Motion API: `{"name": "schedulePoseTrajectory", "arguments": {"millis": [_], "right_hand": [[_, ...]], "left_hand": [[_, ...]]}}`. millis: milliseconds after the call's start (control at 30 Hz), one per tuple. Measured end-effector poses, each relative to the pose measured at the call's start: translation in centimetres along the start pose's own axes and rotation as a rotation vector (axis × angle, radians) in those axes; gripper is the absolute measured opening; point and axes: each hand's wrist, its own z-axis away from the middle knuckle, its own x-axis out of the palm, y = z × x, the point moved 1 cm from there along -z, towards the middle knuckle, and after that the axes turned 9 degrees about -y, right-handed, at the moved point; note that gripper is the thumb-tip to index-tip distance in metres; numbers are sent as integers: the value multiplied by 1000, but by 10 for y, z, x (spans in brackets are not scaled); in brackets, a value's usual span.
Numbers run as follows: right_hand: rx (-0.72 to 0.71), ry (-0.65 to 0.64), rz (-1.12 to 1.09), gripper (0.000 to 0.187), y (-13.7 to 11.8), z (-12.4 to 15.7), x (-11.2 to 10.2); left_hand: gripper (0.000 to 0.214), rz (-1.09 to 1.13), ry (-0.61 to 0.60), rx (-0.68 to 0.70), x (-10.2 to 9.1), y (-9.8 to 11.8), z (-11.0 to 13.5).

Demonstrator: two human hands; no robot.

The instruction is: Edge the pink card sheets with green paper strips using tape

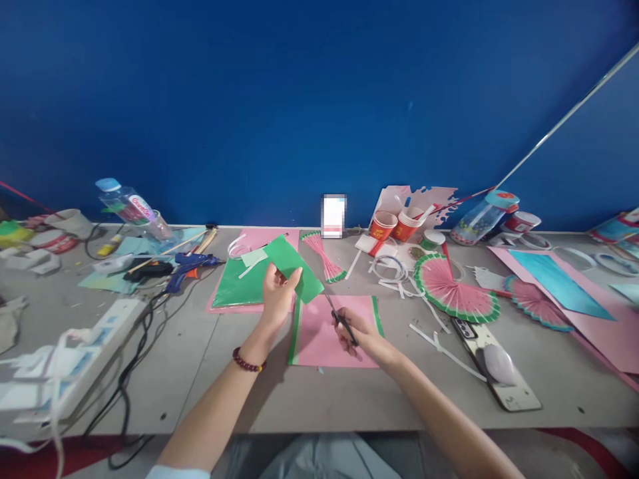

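Pinched in my left hand (280,293) is a piece of green paper (302,266), held up and tilted above the table. My right hand (357,332) grips a pair of scissors (344,322) by the handles. Their blades point up and left, close to the green paper's lower right corner; I cannot tell whether they touch it. Below both hands lies a pink sheet (334,342) with green strips along its left and right edges. A stack of green paper (239,286) on pink paper lies left of my left hand. Behind it all is a folded pink-and-green fan (327,256).
Left are a blue glue gun (192,266), a power strip (102,352) with cables, and a bottle (127,203). Right are red paper cups (383,227), an opened watermelon-coloured fan (454,293), white paper strips (446,349), and a phone (514,392). A blue wall (319,100) rises behind.
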Motion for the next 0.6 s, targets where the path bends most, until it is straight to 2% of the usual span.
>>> {"name": "schedulePoseTrajectory", "arguments": {"millis": [600], "right_hand": [[2, 44, -81, 43, -5, -3, 3]], "left_hand": [[23, -31, -36, 10, -1, -4, -2]]}}
